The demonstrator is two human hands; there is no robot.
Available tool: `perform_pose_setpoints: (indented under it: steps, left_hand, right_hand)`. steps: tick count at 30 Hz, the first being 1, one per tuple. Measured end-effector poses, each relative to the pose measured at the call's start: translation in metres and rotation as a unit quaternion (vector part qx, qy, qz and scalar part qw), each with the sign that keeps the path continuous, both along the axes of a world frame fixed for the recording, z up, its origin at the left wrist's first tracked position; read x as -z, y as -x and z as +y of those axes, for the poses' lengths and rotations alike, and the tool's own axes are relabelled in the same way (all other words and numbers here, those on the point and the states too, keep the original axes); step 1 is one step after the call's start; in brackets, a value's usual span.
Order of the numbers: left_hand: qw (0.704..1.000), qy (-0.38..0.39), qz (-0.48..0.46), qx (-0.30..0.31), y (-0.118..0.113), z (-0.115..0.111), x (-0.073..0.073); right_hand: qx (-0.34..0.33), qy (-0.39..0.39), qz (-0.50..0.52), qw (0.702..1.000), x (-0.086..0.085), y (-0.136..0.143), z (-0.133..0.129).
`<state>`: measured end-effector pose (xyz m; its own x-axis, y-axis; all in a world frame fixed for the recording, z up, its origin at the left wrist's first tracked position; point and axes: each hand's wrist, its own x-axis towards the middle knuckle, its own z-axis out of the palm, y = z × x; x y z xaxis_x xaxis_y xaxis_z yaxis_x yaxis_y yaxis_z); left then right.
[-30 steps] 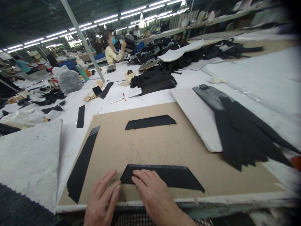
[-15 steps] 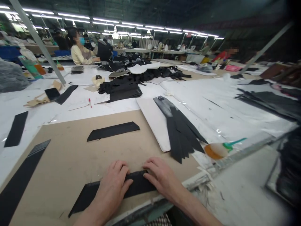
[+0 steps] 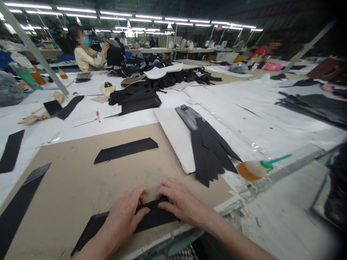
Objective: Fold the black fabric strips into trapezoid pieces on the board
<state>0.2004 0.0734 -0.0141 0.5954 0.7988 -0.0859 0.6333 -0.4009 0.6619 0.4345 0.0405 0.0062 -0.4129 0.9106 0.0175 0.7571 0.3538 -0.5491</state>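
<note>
Pressing down with both hands, a worker flattens one black fabric strip (image 3: pixel 151 218) at the near edge of a brown board (image 3: pixel 81 184) on the counter (image 3: pixel 271 112). The left hand (image 3: pixel 123 216) lies with fingers loosely spread across the strip's middle; the right hand (image 3: pixel 180 202), fingers curled, pins its right end. A second black strip (image 3: pixel 126 150) lies alone farther back on the board, and a third (image 3: pixel 18 206) crosses its left edge. To the right, a fanned bundle of black pieces (image 3: pixel 208 148) overlaps one white sheet (image 3: pixel 176 139), near one glue bottle with a green nozzle (image 3: pixel 260 168). A seated co-worker (image 3: pixel 88 56) works far left.
</note>
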Motion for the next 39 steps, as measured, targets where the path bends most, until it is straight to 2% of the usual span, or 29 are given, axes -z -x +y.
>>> perform_pose_setpoints:
  steps: [8,17,24,31,39]
  left_hand:
    - [0.996,-0.058,-0.006,0.072,0.003,0.006,-0.009]
    - [0.985,-0.129,0.025,0.112,0.009,-0.001,0.001]
    - [0.963,-0.197,0.059,0.173,0.018,-0.004,0.002]
    - [0.924,-0.281,0.104,0.24,0.018,-0.004,-0.002]
    - [0.919,-0.288,0.117,0.243,0.021,-0.007,0.001]
  right_hand:
    - [-0.048,0.001,-0.014,0.999,-0.002,-0.008,0.007]
    - [-0.065,-0.041,0.014,0.997,0.013,-0.013,-0.005]
    - [-0.068,-0.102,-0.053,0.991,0.017,-0.012,-0.013]
    - [-0.095,-0.131,-0.114,0.98,0.012,-0.009,-0.023]
    - [-0.092,-0.125,-0.11,0.982,0.016,-0.015,-0.028]
